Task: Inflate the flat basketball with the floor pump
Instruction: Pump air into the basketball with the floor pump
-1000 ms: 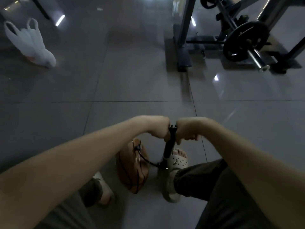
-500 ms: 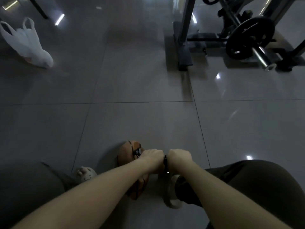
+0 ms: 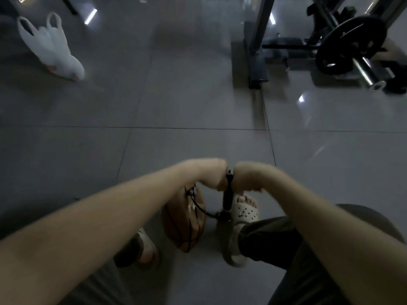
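Open floor (image 3: 198,95) ahead; basketball (image 3: 182,230) and pump (image 3: 227,197) close below; weight rack (image 3: 352,45) far right.

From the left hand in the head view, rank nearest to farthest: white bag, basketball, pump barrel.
1. Pump barrel, just below the left hand on the pump handle.
2. Basketball, on the floor, lower left.
3. White bag, far upper left.

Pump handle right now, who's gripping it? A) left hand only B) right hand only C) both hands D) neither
C: the left hand and the right hand each grip one side of the pump handle, fists nearly meeting over the shaft.
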`<state>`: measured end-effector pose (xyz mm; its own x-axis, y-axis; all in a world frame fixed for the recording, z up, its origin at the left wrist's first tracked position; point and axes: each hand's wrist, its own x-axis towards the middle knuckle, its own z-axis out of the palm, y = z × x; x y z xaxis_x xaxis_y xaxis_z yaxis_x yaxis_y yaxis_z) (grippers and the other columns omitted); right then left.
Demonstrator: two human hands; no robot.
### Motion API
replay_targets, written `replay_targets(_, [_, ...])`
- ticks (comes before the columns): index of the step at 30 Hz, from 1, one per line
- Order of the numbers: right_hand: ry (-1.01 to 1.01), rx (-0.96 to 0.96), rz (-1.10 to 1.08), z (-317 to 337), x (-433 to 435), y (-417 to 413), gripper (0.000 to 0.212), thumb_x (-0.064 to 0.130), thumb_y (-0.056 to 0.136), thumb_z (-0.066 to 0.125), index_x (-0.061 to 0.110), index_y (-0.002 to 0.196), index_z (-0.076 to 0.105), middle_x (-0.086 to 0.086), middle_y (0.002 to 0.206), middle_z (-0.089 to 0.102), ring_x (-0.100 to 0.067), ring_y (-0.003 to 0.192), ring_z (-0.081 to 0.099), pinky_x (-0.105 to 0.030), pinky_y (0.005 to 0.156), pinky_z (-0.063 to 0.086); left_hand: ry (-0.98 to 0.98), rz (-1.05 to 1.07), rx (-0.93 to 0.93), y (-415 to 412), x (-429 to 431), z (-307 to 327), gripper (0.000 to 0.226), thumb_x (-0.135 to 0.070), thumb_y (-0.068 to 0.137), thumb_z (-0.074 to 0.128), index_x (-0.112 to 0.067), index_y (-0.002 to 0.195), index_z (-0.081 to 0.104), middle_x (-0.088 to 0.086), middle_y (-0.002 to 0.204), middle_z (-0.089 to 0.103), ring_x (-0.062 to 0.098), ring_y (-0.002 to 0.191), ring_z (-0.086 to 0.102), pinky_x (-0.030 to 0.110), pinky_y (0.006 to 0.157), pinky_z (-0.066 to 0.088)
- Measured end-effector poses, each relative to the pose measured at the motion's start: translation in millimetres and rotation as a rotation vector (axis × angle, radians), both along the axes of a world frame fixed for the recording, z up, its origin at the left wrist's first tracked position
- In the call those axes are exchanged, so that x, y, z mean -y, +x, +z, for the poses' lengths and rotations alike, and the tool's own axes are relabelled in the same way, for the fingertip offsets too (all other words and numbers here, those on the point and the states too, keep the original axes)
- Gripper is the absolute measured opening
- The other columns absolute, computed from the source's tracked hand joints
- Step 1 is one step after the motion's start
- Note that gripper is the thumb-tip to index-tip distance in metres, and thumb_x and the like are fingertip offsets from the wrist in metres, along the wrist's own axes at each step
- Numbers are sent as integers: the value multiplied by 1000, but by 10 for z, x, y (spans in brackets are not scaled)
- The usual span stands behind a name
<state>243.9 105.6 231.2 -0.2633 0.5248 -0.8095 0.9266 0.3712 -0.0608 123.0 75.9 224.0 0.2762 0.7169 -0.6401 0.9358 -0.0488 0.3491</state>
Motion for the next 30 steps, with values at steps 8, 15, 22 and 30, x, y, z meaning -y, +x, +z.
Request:
replay_targets(8, [149,11,-36,-994,328,183,19,32,91,57,20,102,66,2,83,56,-23,80,59,-34,71,49,124,36,-35,234,344,-1146,19,-27,94,63,-12,104,62,9,103,65,30,98,65,36,73,44])
replay_targets(15, [-110,49,-25,-421,133,103,14,22,91,68,10,89,62,-9,86,62,-20,66,54,-29,64,49,-56,-1,-31,135,145,-630,18,-30,94,68,-21,81,59,-3,76,59,16,68,58,25,58,41])
replay_targets(22, [-45,-131,-102,535,-319,66,7,12,83,69,10,87,63,-6,71,54,-18,58,47,-27,55,44,-83,84,38,-98,-394,375,12,-21,87,72,-10,91,77,5,73,63,21,62,52,34,57,42])
replay_targets(30, [47,-32,-84,-728,220,155,10,26,92,60,17,97,59,-3,97,60,-24,89,61,-35,83,53,-55,48,-99,207,143,-748,20,-26,94,63,-11,108,66,10,102,66,29,95,68,32,71,48])
